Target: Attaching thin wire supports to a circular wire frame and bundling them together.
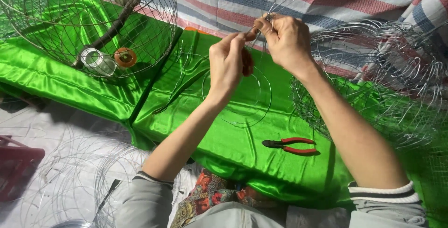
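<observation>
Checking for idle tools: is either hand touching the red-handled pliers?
Apart. The head view shows the pliers lying alone on the green cloth, both hands raised above.

Wire cage (88, 18) cut by top edge; small piece hidden between fingers (261, 25).

Two bare forearms in shot, sleeves shoved up toward the elbows. Grey sleeves (144, 204) on both sides, soft and slightly rumpled, each ending in a ribbed cuff: white with a dark stripe on the right (385, 194), a thinner dark-and-pale band on the left (151, 177). Down at the bottom edge, grey cloth across the lap, and above it a patch of patterned fabric (210, 195) in red, orange and dark tones; no rings, no watch, no gloves on either hand.
</observation>
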